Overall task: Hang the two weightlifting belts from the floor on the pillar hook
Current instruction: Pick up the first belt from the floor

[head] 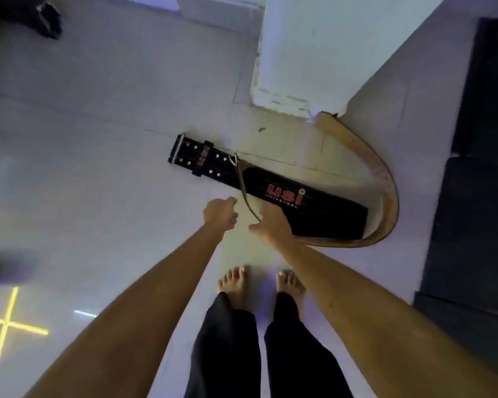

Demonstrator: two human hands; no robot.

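A black weightlifting belt [314, 209] with red "USI" lettering lies flat on the pale tiled floor, its metal buckle end pointing left. A tan leather belt [385, 182] curls on its edge around the black one, from the pillar's foot round to the front. My right hand [270, 222] reaches down with fingers spread, over the near edge of the black belt where the tan strap passes; I cannot tell if it touches. My left hand [220, 214] hovers just left of it, fingers loosely curled, holding nothing. The hook is out of view.
The white pillar [305, 53] rises just behind the belts. Dark rubber mats [477, 168] cover the floor on the right. A black object [26, 15] lies at the top left. My bare feet [260, 285] stand close before the belts. A yellow cross [6, 326] marks the floor.
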